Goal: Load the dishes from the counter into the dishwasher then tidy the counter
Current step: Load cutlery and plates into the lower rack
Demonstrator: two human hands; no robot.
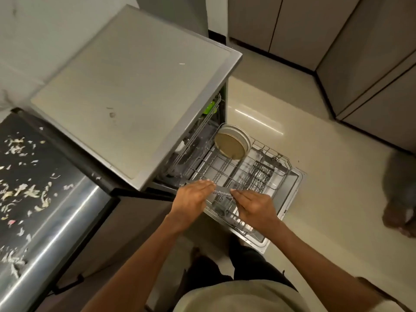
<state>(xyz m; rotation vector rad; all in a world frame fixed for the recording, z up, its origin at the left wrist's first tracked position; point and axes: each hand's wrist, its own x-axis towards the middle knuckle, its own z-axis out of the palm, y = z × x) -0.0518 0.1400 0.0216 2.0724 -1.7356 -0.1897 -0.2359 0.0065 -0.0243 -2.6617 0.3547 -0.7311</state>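
lower rack (240, 174) pulled out | plates (231, 144) upright, stacked at back

— What is seen of the dishwasher (139, 86)?
— A matt grey top is shown, faintly smudged; the lower rack (247, 174) is made of thin coated wire.
— And the plates (231, 144)?
— A smooth glazed ceramic look is given — cream and tan.
— The rest?
— The floor (315, 154) is glossy; brushed steel (56, 221) is seen beside a dark counter (22, 154) strewn with dry peelings.
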